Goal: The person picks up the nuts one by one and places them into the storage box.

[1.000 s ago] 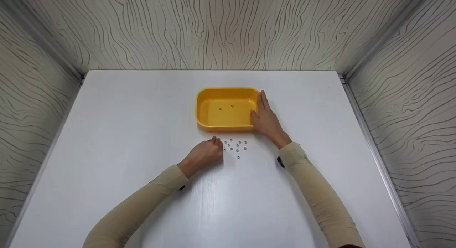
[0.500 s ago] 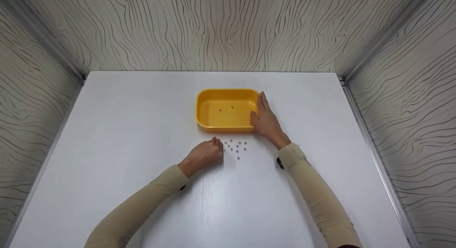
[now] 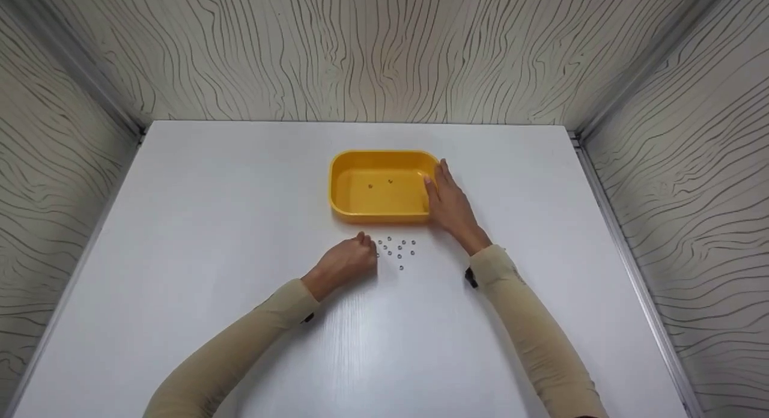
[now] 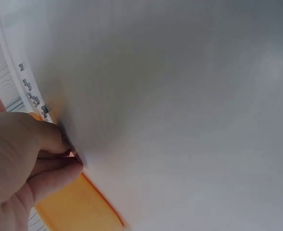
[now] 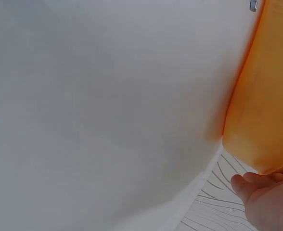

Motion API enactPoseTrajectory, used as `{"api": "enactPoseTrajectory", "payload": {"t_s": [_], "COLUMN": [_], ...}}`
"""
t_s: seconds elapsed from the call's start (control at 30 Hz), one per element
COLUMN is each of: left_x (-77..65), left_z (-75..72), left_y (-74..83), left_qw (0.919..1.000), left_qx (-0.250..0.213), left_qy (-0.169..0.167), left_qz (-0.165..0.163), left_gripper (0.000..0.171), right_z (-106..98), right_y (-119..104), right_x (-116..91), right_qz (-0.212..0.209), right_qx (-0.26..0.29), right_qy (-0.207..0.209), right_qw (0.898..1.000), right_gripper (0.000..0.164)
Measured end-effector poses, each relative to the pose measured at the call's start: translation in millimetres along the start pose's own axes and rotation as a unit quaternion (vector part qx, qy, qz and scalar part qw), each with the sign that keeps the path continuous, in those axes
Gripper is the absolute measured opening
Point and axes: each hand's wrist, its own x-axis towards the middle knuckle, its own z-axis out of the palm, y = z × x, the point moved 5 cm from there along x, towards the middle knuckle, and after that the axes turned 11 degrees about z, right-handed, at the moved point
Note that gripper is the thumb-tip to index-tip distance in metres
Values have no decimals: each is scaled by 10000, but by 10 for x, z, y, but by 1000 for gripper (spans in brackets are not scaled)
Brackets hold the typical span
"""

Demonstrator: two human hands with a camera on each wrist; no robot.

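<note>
My left hand (image 3: 345, 262) is on the white table at the left edge of a loose group of small metal nuts (image 3: 399, 247). Its fingers are curled and the thumb and fingertips (image 4: 59, 168) come close together at the surface; whether a nut is between them is hidden. A yellow tray (image 3: 384, 218) stands just beyond the nuts, with two more small nuts (image 3: 370, 186) on its floor. My right hand (image 3: 453, 209) holds the tray's right end, thumb over the rim on the inside and the other fingers along the outer wall.
Wood-grain panels (image 3: 384, 51) close off the back and both sides of the table (image 3: 210, 226). Metal rails run along the side edges. In the left wrist view, several nuts (image 4: 34, 99) lie in a row beyond my hand.
The right thumb has shifted farther back along the tray's right end. My left hand has stayed in place beside the nuts.
</note>
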Motion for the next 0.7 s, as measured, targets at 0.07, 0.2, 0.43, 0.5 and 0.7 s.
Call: {"api": "enactPoseTrajectory", "payload": {"t_s": [0.07,0.2,0.43,0.5,0.7], "left_x": [9,22,25,19,1], "left_z": [3,3,18,13,6], "left_y": [3,-4,-2,0,3], "left_qw": [10000,9999,9992,9993,9995], "left_qx": [63,56,-117,-103,256], "left_qy": [3,-93,-327,-306,-51], "left_qz": [35,86,185,199,168], "left_gripper": [10,11,14,14,14], "right_z": [-6,8,54,60,60], "right_y": [-3,-26,-30,-30,-44], "right_x": [-20,-61,-79,-78,-70], "right_qz": [16,-1,-81,-98,-308], "right_qx": [57,164,170,40,-318], "right_qy": [44,97,262,285,453], "right_qw": [10000,9998,9995,9995,9980], "right_gripper": [75,70,63,63,61]}}
